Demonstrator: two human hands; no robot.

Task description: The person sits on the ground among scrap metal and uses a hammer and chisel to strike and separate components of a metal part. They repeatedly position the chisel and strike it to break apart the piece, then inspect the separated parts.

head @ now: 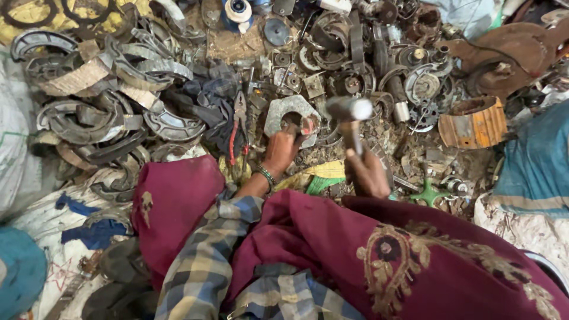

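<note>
The left hand [283,149] grips a small part on the grey block [288,114] to keep it steady. The right hand [366,172] is clamped on a raised hammer [349,112].

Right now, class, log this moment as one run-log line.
left hand: holds small part on grey metal block | right hand: grip on raised hammer | around: brake shoes, red-handled pliers

The left hand [283,149] rests on a flat metal plate [290,115] in the middle of the scrap pile. Just right of it, the right hand [366,173] holds a hammer [349,118] above the scrap. Pliers [239,127] lie left of the plate. Curved brake shoes [112,89] are heaped further left, and a drum [473,122] stands well to the right.
</note>
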